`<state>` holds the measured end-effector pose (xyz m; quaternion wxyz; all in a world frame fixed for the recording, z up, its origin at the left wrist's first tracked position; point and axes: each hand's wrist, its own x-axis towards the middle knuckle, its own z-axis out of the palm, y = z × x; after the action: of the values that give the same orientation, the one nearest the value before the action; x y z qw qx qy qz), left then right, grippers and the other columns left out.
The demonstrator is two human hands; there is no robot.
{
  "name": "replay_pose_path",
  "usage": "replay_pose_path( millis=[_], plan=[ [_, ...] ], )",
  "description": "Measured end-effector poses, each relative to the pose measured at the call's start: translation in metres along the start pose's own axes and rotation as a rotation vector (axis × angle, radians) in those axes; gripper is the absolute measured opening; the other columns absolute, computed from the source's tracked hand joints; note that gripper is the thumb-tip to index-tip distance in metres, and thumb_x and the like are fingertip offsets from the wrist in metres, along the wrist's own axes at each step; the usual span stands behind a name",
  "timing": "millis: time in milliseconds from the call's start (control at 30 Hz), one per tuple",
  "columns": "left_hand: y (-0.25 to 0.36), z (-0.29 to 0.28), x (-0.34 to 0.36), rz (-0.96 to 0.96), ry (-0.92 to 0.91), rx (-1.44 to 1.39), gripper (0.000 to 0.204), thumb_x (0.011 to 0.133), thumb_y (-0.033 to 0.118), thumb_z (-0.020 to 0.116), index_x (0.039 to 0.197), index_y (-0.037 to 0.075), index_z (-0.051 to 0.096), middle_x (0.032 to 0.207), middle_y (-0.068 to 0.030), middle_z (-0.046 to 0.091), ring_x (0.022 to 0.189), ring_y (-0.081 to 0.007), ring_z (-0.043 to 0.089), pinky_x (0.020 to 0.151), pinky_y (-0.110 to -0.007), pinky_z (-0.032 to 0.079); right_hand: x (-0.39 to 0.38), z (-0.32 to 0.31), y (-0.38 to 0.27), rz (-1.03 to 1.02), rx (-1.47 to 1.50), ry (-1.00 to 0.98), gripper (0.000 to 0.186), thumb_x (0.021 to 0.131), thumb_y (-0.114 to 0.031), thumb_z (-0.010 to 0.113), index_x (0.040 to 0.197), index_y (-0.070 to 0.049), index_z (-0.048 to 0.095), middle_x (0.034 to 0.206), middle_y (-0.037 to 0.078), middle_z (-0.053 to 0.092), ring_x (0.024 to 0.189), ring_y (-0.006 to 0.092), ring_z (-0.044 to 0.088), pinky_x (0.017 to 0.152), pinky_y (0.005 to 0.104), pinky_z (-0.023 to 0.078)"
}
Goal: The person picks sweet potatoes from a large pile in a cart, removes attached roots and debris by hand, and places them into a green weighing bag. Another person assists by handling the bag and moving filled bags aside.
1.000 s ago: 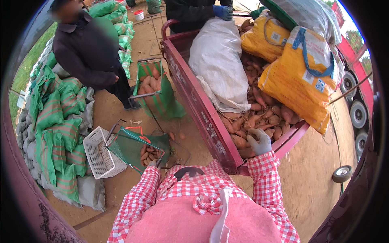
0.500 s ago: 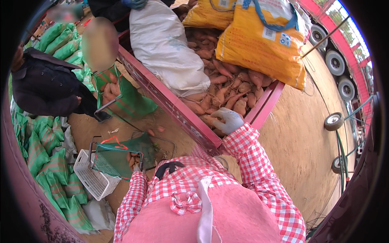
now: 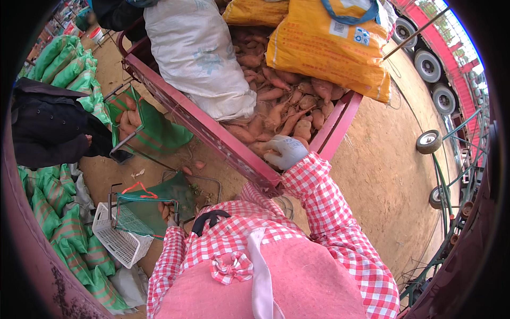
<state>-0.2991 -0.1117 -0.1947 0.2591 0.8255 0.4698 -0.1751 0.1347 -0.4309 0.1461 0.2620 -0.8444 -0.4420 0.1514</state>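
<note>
My right hand (image 3: 288, 151), in a pale glove, reaches into the near corner of a red-sided cart (image 3: 212, 133). Its fingers are curled among loose sweet potatoes (image 3: 276, 114); whatever they close on is hidden. Low on the left, my left hand (image 3: 174, 223) is at the corner of a metal frame that holds a green mesh bag (image 3: 143, 212) with an orange-red tie. Several sweet potatoes (image 3: 167, 210) show inside that bag. The left fingers are too small and covered to make out.
A white woven sack (image 3: 196, 58) and a yellow bag (image 3: 326, 58) lie on the cart's load. Beside it stands a filled green bag (image 3: 151, 130) near a person in dark clothes (image 3: 50, 125). A white crate (image 3: 119, 236), stacked green sacks (image 3: 71, 234) and a wheeled frame (image 3: 435, 142) surround me.
The view has shifted, so the scene sits further left and slightly higher. My right hand stays at the cart's corner, its fingers curled more tightly. My left hand stays at the mesh bag's frame.
</note>
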Motion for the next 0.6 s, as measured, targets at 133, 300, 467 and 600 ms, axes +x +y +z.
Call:
replay_pose_path(
  millis=[133, 300, 467, 600],
  plan=[
    [-0.006, 0.003, 0.005, -0.003, -0.024, 0.003, 0.044, 0.082, 0.025, 0.069, 0.122, 0.009, 0.058, 0.108, -0.0237, 0.063, 0.099, -0.0379, 0.063, 0.084, -0.04, 0.052, 0.001, 0.001, -0.002, 0.008, -0.039, 0.008, 0.031, 0.083, -0.027, 0.065, 0.108, -0.009, 0.069, 0.087, 0.011, 0.062, 0.081, 0.0284, 0.062, 0.072, 0.0368, 0.049],
    [-0.016, 0.014, 0.012, -0.01, -0.078, -0.014, 0.043, 0.082, 0.024, 0.068, 0.121, 0.008, 0.059, 0.107, -0.0231, 0.064, 0.098, -0.0372, 0.063, 0.083, -0.039, 0.052, 0.002, 0.008, 0.006, 0.045, 0.036, -0.032, 0.03, 0.083, -0.023, 0.065, 0.106, -0.005, 0.068, 0.087, 0.013, 0.059, 0.081, 0.029, 0.06, 0.073, 0.0387, 0.047],
    [-0.029, 0.033, 0.025, -0.022, -0.15, -0.039, 0.042, 0.082, 0.023, 0.068, 0.12, 0.007, 0.059, 0.107, -0.0225, 0.064, 0.097, -0.0364, 0.064, 0.082, -0.038, 0.053, 0.007, 0.013, 0.023, 0.098, 0.111, -0.09, 0.033, 0.082, -0.026, 0.065, 0.106, -0.004, 0.069, 0.091, 0.015, 0.062, 0.09, 0.0312, 0.061, 0.08, 0.0388, 0.047],
    [-0.042, 0.046, 0.034, -0.019, -0.206, -0.064, 0.041, 0.083, 0.022, 0.068, 0.119, 0.006, 0.059, 0.106, -0.022, 0.064, 0.096, -0.0358, 0.064, 0.081, -0.037, 0.053, 0.008, 0.02, 0.039, 0.195, 0.172, -0.1, 0.032, 0.081, -0.028, 0.066, 0.101, -0.004, 0.071, 0.094, 0.016, 0.063, 0.093, 0.0313, 0.062, 0.082, 0.0387, 0.048]
  ],
)
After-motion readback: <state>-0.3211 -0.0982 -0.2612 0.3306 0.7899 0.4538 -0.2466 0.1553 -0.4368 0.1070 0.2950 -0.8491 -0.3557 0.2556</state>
